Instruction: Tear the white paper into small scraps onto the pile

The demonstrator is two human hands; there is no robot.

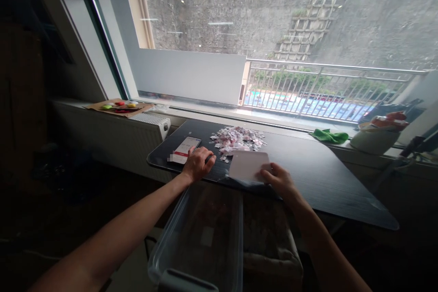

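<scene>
My right hand (279, 179) pinches the right edge of a flat, pale, square-cornered sheet (249, 164), like a thin board or card, slightly smeared by motion. The sheet lies low over the dark table at its front edge. Just behind it sits a loose heap of small whitish and pinkish scraps or packets (237, 139), too small to make out. My left hand (199, 163) rests on the table left of the sheet, palm down, fingers loosely bent and apart, holding nothing I can see. Beside it lies a phone (184, 149) with a lit screen, partly covered by the hand.
Below the table's front edge stands a clear plastic bin (236, 242), with a carton (270, 262) to its right. A radiator (150, 125) is at the left. A green cloth (328, 136) and a filled pale tub (374, 139) sit on the window ledge at right.
</scene>
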